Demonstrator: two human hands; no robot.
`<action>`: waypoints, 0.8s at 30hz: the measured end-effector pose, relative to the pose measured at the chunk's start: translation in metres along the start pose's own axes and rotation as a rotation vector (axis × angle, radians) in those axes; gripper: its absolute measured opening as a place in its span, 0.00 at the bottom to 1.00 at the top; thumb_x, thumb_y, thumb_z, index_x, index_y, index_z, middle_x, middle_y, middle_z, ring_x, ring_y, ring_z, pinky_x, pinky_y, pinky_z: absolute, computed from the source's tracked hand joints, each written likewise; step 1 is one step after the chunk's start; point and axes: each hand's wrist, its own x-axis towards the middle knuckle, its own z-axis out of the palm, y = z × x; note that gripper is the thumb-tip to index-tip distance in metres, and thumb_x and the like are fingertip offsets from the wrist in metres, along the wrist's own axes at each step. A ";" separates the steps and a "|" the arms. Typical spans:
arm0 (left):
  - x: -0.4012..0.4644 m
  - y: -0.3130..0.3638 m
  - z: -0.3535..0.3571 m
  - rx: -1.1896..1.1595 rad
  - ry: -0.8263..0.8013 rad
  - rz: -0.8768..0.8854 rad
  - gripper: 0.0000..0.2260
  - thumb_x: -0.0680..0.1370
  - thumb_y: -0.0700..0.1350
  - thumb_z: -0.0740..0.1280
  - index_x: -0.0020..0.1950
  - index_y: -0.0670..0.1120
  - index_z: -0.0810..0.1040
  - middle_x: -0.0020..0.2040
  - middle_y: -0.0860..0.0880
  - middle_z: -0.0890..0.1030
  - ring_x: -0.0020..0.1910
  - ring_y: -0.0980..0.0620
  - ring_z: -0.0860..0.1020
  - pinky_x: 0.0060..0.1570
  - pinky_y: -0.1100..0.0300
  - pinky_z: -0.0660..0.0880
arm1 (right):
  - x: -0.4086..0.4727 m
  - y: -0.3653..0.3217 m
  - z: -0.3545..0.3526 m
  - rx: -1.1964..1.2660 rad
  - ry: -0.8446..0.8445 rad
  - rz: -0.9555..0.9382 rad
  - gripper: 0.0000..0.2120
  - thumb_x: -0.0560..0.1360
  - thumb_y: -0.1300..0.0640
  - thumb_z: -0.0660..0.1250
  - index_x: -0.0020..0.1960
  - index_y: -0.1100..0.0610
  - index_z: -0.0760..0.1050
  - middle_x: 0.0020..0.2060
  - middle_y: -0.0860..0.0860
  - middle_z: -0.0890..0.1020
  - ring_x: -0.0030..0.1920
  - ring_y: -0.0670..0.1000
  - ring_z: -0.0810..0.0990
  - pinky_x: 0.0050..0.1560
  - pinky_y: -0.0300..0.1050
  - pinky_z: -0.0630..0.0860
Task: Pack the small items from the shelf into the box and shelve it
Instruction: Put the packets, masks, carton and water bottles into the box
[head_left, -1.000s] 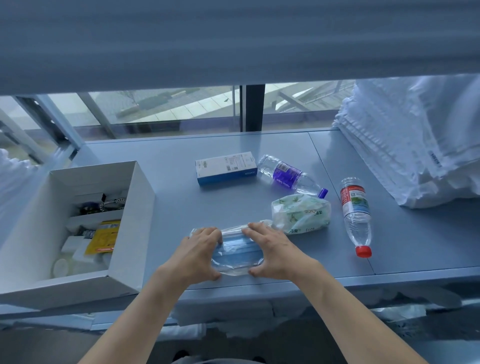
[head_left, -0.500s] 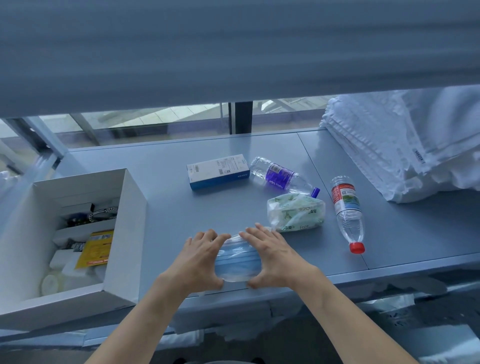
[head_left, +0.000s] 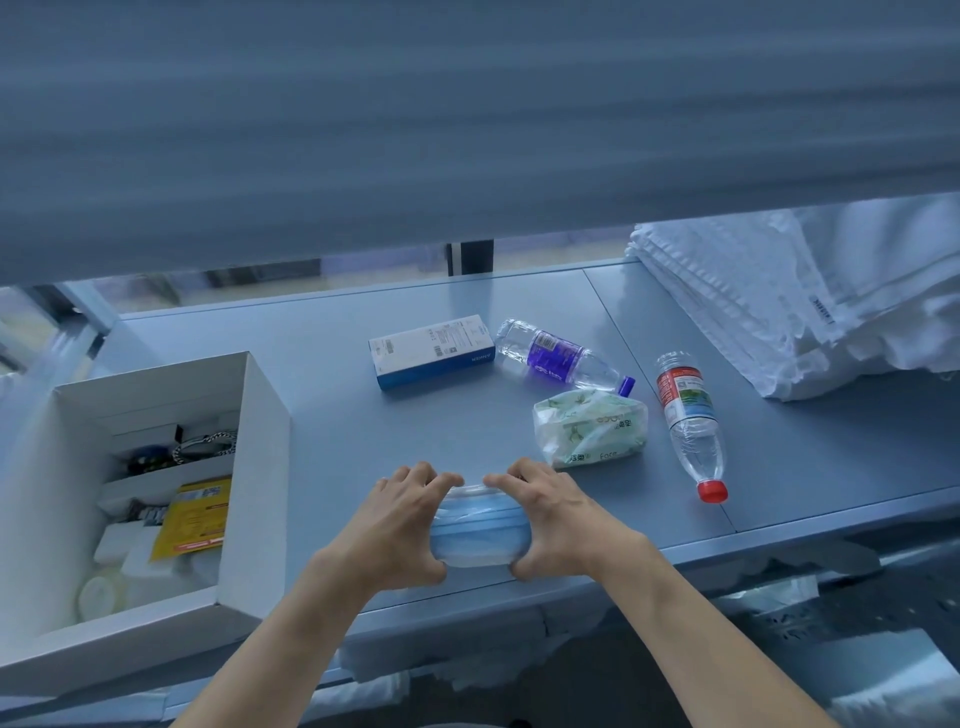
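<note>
A clear pack of blue face masks (head_left: 480, 535) lies near the front edge of the grey shelf (head_left: 332, 415). My left hand (head_left: 397, 525) grips its left end and my right hand (head_left: 553, 514) grips its right end, squeezing the pack between them. An open white box (head_left: 265, 467) stands at the left, holding a yellow packet (head_left: 195, 514), small white boxes and cords. Farther back lie a blue-and-white carton (head_left: 434, 351), a purple-label bottle (head_left: 558, 358), a green tissue pack (head_left: 589, 428) and a red-cap bottle (head_left: 691, 423).
A stack of folded white towels (head_left: 810, 296) fills the right rear of the shelf. The underside of an upper shelf (head_left: 467, 114) hangs low over the work area. A window runs behind. More white items sit on the level below.
Both hands have pressed the mask pack shorter, their fingertips coming nearly together on top. The view has dipped, so the upper shelf covers more of the window.
</note>
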 end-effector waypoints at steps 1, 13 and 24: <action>-0.001 -0.001 0.002 -0.002 -0.027 -0.008 0.44 0.61 0.62 0.69 0.76 0.61 0.60 0.62 0.57 0.68 0.60 0.52 0.70 0.64 0.57 0.69 | 0.000 -0.001 0.001 -0.007 -0.015 0.001 0.52 0.59 0.39 0.77 0.78 0.40 0.57 0.65 0.43 0.65 0.65 0.47 0.65 0.73 0.47 0.64; -0.017 -0.008 0.014 -0.001 -0.013 -0.039 0.48 0.61 0.64 0.68 0.79 0.60 0.54 0.60 0.55 0.67 0.58 0.50 0.69 0.65 0.52 0.69 | 0.012 -0.016 0.008 -0.087 -0.039 -0.009 0.56 0.57 0.39 0.77 0.80 0.41 0.53 0.64 0.45 0.66 0.66 0.50 0.67 0.74 0.51 0.63; -0.017 0.001 0.016 -0.020 -0.007 -0.034 0.49 0.62 0.65 0.66 0.81 0.59 0.52 0.76 0.53 0.63 0.76 0.48 0.62 0.75 0.46 0.61 | -0.001 -0.007 0.006 -0.073 -0.043 -0.023 0.56 0.59 0.39 0.76 0.80 0.43 0.52 0.75 0.47 0.61 0.75 0.51 0.61 0.78 0.51 0.59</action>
